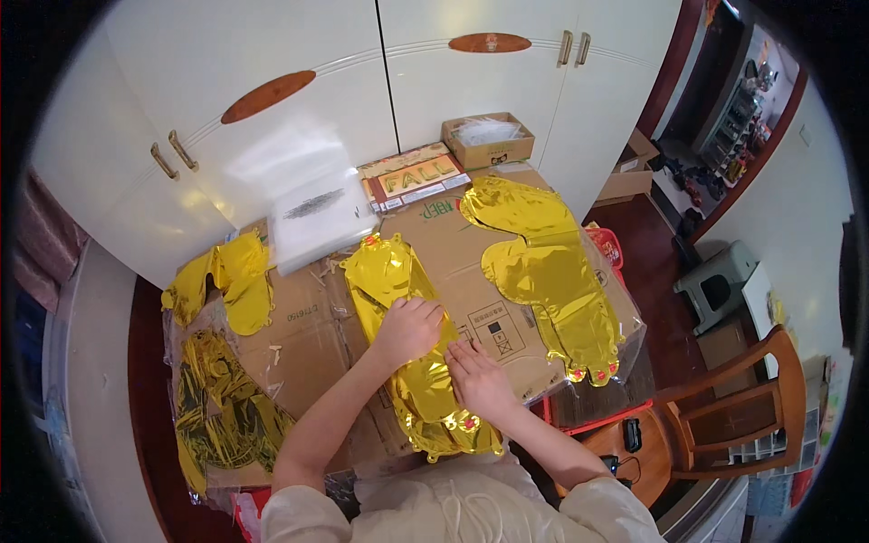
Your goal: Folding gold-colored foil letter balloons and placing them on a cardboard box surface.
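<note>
A flat gold foil balloon (425, 376) lies lengthwise before me on flattened cardboard, its long sides folded inward. My left hand (409, 333) is closed on the middle of the foil, fingers curled down on it. Lying along the balloon's right edge, my right hand (477, 376) is open with its fingers stretched over the foil. To the right rests a large curved gold foil balloon (561, 271), spread flat. Another gold foil piece (231, 281) sits at the far left, above a heap of crumpled gold foil (226, 403).
Behind the work surface (303, 371) stand white cabinet doors (471, 81). Along the back lie a stack of clear plastic bags (317, 213), a printed flat package (416, 178) and a small carton (489, 149). A wooden chair (724, 407) and a grey stool (720, 281) stand at right.
</note>
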A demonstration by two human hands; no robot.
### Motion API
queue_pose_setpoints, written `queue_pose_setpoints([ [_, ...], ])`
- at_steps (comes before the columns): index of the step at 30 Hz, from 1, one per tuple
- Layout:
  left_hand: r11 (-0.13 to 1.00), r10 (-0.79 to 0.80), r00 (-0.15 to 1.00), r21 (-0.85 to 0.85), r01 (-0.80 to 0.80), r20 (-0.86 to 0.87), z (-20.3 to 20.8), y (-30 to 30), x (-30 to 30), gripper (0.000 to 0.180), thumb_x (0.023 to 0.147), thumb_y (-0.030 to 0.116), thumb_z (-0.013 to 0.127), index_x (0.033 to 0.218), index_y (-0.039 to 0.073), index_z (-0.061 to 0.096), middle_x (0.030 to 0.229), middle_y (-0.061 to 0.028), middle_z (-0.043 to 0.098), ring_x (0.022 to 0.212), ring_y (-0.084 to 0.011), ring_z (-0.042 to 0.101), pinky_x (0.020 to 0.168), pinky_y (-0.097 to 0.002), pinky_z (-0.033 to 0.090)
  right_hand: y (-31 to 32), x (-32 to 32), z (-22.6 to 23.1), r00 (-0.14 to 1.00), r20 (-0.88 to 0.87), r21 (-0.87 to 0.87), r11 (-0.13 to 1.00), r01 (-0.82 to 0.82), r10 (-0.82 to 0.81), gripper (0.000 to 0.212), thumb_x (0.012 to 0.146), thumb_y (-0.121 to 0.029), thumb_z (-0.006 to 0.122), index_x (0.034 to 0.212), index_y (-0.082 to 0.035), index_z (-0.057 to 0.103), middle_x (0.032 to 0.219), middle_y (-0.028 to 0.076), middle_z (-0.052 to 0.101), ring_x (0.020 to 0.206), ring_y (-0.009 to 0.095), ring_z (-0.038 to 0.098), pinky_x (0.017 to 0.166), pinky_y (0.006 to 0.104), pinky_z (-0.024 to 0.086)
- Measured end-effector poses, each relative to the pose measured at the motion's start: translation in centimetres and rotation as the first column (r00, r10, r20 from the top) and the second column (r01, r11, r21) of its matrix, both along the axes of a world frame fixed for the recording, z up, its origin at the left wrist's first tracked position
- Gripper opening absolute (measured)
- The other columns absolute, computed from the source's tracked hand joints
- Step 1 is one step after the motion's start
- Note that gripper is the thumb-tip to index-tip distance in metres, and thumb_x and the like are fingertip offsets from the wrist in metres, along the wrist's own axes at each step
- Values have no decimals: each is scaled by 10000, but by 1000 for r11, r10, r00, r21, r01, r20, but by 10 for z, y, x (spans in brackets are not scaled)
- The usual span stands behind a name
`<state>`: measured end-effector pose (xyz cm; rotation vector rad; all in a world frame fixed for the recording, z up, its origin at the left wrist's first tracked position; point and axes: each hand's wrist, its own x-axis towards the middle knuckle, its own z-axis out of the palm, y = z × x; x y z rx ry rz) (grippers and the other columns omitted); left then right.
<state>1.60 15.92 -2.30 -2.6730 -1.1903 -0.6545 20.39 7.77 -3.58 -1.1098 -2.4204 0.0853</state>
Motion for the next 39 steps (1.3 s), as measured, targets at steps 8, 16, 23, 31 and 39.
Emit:
queue_pose_setpoints([
  [8,983,184,982,0,-184,-47,-1,8,6,375,773,215,619,1089,15,612,1015,-66,608,876,-201,560,702,-345,447,0,0,-3,1000,-4,15,1000,2,-2,374,773,-101,573,1115,49,592,1197,178,587,1167,284,536,1052,426,356],
  [16,975,213,977,-63,-211,23,-15,33,5,287,782,172,584,992,-23,609,910,-94,560,822,-233,571,667,-358,511,0,-1,2,1000,-23,16,1000,2,-2,332,790,-92,582,1095,41,593,1180,169,594,1140,290,554,1029,431,385],
  [23,951,302,952,-89,-297,46,-21,52,1,285,795,149,566,1009,-36,597,932,-127,555,814,-264,586,674,-379,527,0,-1,2,1000,-26,6,1000,6,-6,336,794,-95,579,1101,43,590,1180,172,592,1149,291,548,1034,435,378],
  [31,893,395,919,-228,-388,-15,-12,65,-2,419,810,163,546,1184,-26,543,919,-143,546,850,-298,580,722,-403,512,0,0,0,1000,-20,-18,1000,5,-5,360,788,-100,567,1115,49,591,1204,172,585,1177,278,529,1053,435,352],
  [39,901,406,913,-155,-406,-34,-18,85,-11,392,801,183,546,1144,-4,571,924,-122,583,848,-274,597,690,-399,526,0,1,5,1000,-25,14,1000,4,-4,340,789,-86,586,1105,40,589,1179,165,594,1139,288,555,1031,434,375],
])
